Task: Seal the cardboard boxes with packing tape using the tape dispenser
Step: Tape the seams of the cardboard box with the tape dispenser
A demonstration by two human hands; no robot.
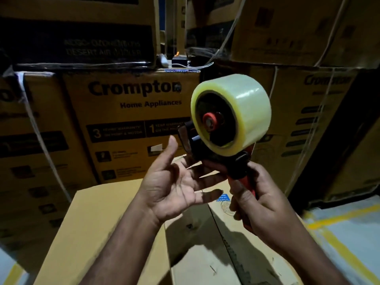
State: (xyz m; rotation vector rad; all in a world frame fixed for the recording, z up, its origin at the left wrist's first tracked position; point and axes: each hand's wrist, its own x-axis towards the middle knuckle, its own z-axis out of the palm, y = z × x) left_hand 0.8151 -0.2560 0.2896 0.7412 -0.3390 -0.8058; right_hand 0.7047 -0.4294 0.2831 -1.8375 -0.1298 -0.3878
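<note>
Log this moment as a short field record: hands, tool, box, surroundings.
right grip: wraps the red handle of the black-and-red tape dispenser, held up above the box
left grip: open, palm up, fingers reaching under the dispenser's front end; contact unclear
tape: pale clear tape roll mounted on the dispenser
box: plain brown cardboard box below both hands, top flaps down, centre seam showing
background: stacked printed cartons, some bound with white straps

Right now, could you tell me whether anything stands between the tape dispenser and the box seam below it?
Only the left hand, open palm-up under the front of the tape dispenser, above the box. The right hand grips the handle.
</note>
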